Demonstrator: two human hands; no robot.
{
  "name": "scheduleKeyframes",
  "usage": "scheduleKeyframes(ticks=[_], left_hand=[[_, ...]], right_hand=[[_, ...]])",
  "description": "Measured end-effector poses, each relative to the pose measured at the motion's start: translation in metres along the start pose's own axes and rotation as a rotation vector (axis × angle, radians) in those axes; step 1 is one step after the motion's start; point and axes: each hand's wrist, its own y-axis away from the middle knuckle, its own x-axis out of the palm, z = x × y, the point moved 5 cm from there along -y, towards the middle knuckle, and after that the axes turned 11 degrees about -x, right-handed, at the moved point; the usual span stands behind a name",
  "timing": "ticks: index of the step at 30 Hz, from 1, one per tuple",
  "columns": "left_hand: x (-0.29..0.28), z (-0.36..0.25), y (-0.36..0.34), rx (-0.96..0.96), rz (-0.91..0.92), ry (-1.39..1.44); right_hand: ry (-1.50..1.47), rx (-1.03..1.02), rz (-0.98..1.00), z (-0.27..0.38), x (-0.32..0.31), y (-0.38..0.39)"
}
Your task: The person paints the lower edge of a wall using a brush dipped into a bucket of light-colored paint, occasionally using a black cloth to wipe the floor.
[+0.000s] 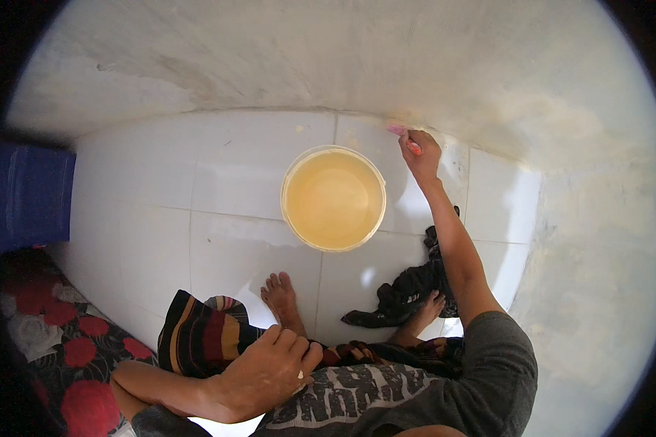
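My right hand reaches out to the foot of the far wall, its fingers wrapped round the orange handle of a small paintbrush. The pinkish head of the brush is at the line where wall and floor meet. To the left of that hand a round bucket stands on the tiles, holding a pale yellow liquid. My left hand is drawn in against my body above the striped cloth over my lap. Its fingers are curled, and whatever may be inside them is hidden. A small white mark shows on one finger.
A crumpled black cloth lies on the floor beside my right foot. My left foot is bare on the white tiles. At the left are a blue box and a red-flowered mat. Patchy walls rise ahead and at the right.
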Motion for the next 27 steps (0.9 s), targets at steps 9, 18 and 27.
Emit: scheduleKeyframes(ticks=[9,18,27], left_hand=[[-0.004,0.004,0.003,0.021,-0.184,0.0],[-0.001,0.009,0.007,0.019,-0.188,0.007],[-0.001,0.011,0.007,0.033,-0.164,0.002]], right_hand=[[-0.056,0.121,-0.018,0.007,0.001,-0.006],[-0.043,0.008,-0.014,0.027,0.026,-0.02],[-0.134,-0.09,0.05,0.026,0.055,-0.023]])
